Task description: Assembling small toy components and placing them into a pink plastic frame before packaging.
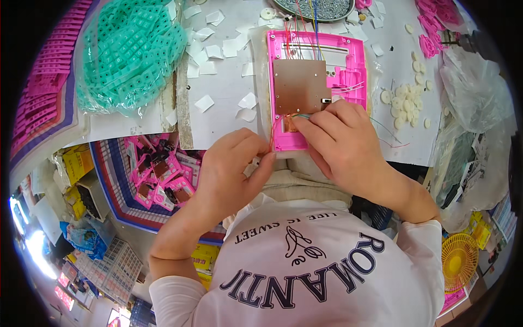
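A pink plastic casing (358, 57) lies open on the table in front of me, with a brown circuit board (300, 86) set inside it. Below that board is a small copper-coloured board (290, 125) in the casing's near end. My left hand (231, 166) is at the casing's near left corner, thumb and forefinger pinched on thin red and orange wires (272, 133). Over the near right part of the casing, my right hand (346, 139) has its fingertips closed on thin greenish wires (301, 115) beside the small board. Its thumb tip is partly hidden.
A clear bag of teal keypads (131, 54) sits far left. White paper squares (204, 103) scatter the table. A metal bowl of screws (321, 10) stands at the back; white plastic discs (406, 103) lie right. Below left, a striped container (117, 191) holds pink assemblies (163, 171).
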The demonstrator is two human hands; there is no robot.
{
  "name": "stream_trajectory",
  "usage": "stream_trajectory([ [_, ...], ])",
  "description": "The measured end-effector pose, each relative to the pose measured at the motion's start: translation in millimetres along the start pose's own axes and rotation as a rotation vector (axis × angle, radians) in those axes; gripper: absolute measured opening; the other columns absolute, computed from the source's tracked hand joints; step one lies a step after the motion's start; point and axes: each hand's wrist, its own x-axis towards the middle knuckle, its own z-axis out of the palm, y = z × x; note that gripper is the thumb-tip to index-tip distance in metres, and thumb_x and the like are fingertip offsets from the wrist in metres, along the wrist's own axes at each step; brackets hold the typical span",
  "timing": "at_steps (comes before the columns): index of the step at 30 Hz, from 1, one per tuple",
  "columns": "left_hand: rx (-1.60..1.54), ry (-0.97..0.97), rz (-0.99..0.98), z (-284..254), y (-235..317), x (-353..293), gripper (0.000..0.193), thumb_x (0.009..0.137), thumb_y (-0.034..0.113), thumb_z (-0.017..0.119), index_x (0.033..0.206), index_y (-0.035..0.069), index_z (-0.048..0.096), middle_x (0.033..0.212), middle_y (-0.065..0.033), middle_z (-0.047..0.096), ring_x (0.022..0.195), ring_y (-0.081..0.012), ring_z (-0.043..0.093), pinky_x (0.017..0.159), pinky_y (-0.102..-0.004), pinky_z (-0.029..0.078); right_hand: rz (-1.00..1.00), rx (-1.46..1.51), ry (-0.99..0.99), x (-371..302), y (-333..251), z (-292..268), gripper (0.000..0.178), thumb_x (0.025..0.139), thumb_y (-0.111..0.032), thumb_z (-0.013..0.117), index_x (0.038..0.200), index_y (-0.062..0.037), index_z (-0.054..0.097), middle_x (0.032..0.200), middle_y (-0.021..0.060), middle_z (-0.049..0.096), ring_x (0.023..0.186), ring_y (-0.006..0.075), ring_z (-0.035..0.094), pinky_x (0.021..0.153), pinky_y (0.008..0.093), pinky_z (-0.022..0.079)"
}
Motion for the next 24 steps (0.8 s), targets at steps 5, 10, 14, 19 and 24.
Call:
stream_trajectory([
  [5,0.004,0.187,0.066,-14,10,23,0.013,0.080,-0.004,0.072,0.083,0.003,0.061,0.077,-0.0091,0.061,0.064,-0.0229,0.059,0.055,-0.0315,0.046,-0.017,-0.004,-0.034,0,4,-2,0.047,0.075,-0.013,0.071,0.121,-0.0058,0.067,0.091,0.0036,0.058,0.092,0.0242,0.055,0.079,0.0396,0.046],
  [10,-0.262,0.293,0.080,-5,2,39,0.008,0.086,-0.004,0.070,0.087,0.000,0.063,0.088,-0.0096,0.070,0.069,-0.0131,0.062,0.058,-0.0246,0.048,-0.006,-0.174,-0.171,4,-7,-4,0.051,0.079,-0.021,0.070,0.129,-0.0089,0.065,0.094,0.0022,0.058,0.093,0.0229,0.053,0.080,0.0387,0.045],
  [14,-0.825,0.202,-0.215,1,7,43,0.001,0.094,-0.002,0.063,0.095,-0.002,0.063,0.097,-0.0121,0.073,0.071,-0.0115,0.066,0.059,-0.0237,0.051,-0.015,-0.163,-0.213,7,-9,-10,0.052,0.080,-0.023,0.072,0.129,-0.0100,0.066,0.094,0.0018,0.057,0.095,0.0217,0.053,0.080,0.0361,0.044],
  [19,-1.024,0.201,-0.360,4,0,52,0.008,0.101,0.005,0.056,0.101,-0.001,0.062,0.095,-0.0180,0.073,0.067,-0.0124,0.066,0.057,-0.0240,0.052,-0.032,-0.002,-0.278,7,0,-21,0.048,0.079,-0.022,0.073,0.125,-0.0076,0.068,0.096,0.0037,0.057,0.094,0.0237,0.053,0.081,0.0377,0.047],
  [24,-0.882,0.244,-0.260,6,5,47,0.010,0.099,0.004,0.061,0.106,-0.003,0.063,0.094,-0.0150,0.074,0.070,-0.0127,0.067,0.059,-0.0240,0.053,-0.037,0.085,-0.182,-2,9,-17,0.045,0.078,-0.021,0.074,0.120,-0.0049,0.069,0.096,0.0056,0.059,0.096,0.0260,0.055,0.085,0.0396,0.049],
])
